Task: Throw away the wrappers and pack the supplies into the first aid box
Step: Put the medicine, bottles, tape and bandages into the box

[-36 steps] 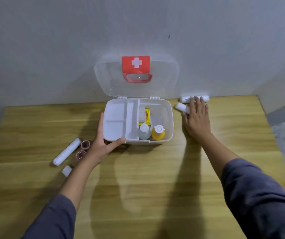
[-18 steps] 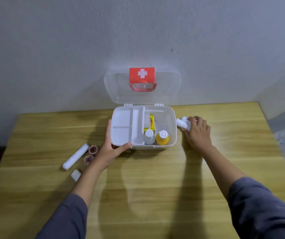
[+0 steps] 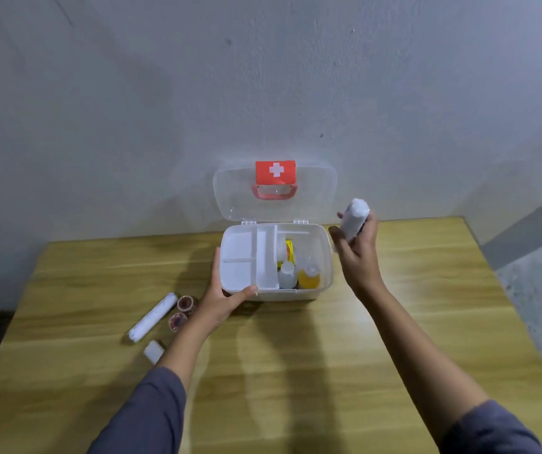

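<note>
The first aid box (image 3: 323,257) sits open on the wooden counter (image 3: 295,371) against the wall, its clear lid (image 3: 315,191) standing upright behind it with a red cross label. The left hand (image 3: 222,301) grips the box's near left corner, thumb along the front rim and fingers up the side. The right hand (image 3: 359,253) is raised above the counter just right of the box, fingers closed around white bandage rolls (image 3: 354,219) that point up and away. Inside, a white divided tray (image 3: 251,260) fills the left part; a clear bottle (image 3: 286,273) and an orange bottle (image 3: 309,277) stand to its right. On the counter left of the box lie a long white roll (image 3: 153,316), two tape rolls (image 3: 182,311) and a small white packet (image 3: 154,351)
</note>
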`<state>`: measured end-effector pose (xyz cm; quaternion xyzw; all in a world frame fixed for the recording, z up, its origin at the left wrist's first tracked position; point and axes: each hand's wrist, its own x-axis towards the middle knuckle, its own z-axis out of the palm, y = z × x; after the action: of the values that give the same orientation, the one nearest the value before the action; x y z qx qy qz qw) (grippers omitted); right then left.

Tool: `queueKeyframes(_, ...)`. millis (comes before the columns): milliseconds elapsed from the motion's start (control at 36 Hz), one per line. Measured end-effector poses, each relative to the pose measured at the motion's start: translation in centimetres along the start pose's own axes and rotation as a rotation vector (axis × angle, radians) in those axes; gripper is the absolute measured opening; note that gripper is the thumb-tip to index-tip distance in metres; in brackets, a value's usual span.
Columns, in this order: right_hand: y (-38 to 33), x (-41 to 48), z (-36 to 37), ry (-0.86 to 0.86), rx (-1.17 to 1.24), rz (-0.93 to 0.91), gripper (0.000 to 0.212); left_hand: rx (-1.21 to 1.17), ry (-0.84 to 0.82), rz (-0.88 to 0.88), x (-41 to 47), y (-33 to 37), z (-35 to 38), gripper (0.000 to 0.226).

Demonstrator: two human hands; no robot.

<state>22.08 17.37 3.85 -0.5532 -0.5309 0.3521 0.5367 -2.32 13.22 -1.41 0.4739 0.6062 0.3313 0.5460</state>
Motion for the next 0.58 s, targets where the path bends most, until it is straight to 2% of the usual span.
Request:
queueKeyframes(111,0.2,0.6,1.7,-0.121,0.091,0.075,0.037,0.016,0.014,0.031,0.2,-0.1,0.1,0.107)
queueKeyframes(250,1.9,0.9,2.6,-0.21,-0.005,0.156,0.042,0.042,0.001,0.033,0.0,0.0,-0.1,0.107)
queueKeyframes(417,2.0,1.4,1.9,-0.199,0.016,0.145,0.043,0.024,-0.006,0.025,0.1,0.0,0.0,0.108)
queueKeyframes(583,2.8,1.0,1.5,-0.189,-0.107,0.11,0.044,0.009,0.003,0.039,0.1,-0.2,0.0,0.107)
